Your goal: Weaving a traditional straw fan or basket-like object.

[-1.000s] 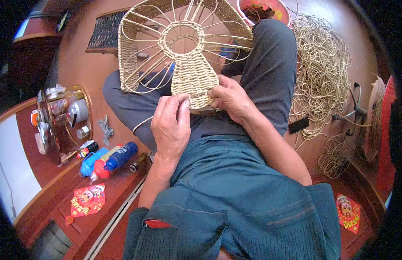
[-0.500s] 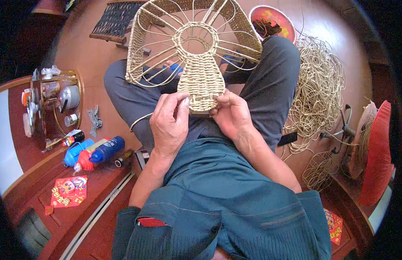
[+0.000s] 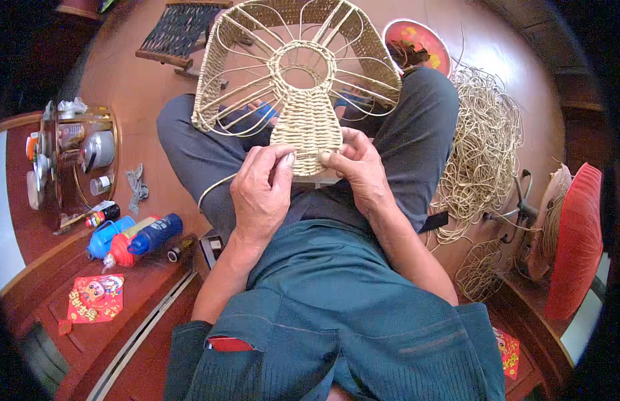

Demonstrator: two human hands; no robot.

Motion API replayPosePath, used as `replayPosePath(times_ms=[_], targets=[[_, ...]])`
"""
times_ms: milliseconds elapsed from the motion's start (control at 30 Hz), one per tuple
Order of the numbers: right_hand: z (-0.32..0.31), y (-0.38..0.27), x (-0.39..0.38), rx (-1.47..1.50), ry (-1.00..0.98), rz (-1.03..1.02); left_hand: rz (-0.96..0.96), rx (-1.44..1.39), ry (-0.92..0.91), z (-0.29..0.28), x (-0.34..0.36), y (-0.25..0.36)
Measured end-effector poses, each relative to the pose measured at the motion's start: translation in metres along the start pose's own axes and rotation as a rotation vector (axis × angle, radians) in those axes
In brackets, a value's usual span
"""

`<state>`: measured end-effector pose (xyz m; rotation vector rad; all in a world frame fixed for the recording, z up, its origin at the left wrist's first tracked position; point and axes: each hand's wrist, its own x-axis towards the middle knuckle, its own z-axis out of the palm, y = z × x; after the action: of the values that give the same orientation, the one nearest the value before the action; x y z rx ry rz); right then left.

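Holding a wicker frame (image 3: 302,89) over the lap, between spread knees, with its woven panel (image 3: 307,130) toward the body, its ring (image 3: 304,47) just beyond, and its curved wall (image 3: 380,57) farthest off. Pinching the panel's near left edge between thumb and forefinger of the left hand (image 3: 262,187), with the other fingers bent close together; cannot tell if also gripping a strand there. Pinching the near right edge with the right hand (image 3: 363,170), pressing the thumb on the panel's face, with the fingers bent around the side and partly hidden. Trailing a loose cord (image 3: 214,186) beside the left hand, over the left thigh. Wearing a teal jacket (image 3: 350,294) and dark trousers (image 3: 417,134). Sitting near a tangled heap (image 3: 480,150) of cord on the floor at right, with a red bowl (image 3: 430,43) beyond the right knee and a red cushion (image 3: 577,240) farther right. Also near, at left: a blue flask (image 3: 156,234) beside a red bottle (image 3: 126,248), and red paper (image 3: 96,299).
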<state>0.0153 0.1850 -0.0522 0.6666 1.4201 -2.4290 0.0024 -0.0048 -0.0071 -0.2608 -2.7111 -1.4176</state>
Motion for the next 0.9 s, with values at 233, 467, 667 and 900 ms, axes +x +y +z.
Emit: replayPosePath(times_ms=[233, 467, 667, 900], targets=[[-0.010, 0.012, 0.005, 0.236, -0.063, 0.037, 0.025, 0.013, -0.021, 0.000, 0.000, 0.004], [-0.016, 0.030, -0.001, 0.791, -0.233, 0.143, 0.074, -0.008, -0.003, -0.002, 0.002, 0.007], [-0.014, 0.015, 0.000, 0.605, -0.215, 0.113, 0.318, 0.231, -0.023, -0.001, 0.011, 0.008], [-0.015, 0.015, -0.001, 0.361, -0.142, -0.015, 0.376, 0.251, -0.271, 0.015, 0.031, 0.020]])
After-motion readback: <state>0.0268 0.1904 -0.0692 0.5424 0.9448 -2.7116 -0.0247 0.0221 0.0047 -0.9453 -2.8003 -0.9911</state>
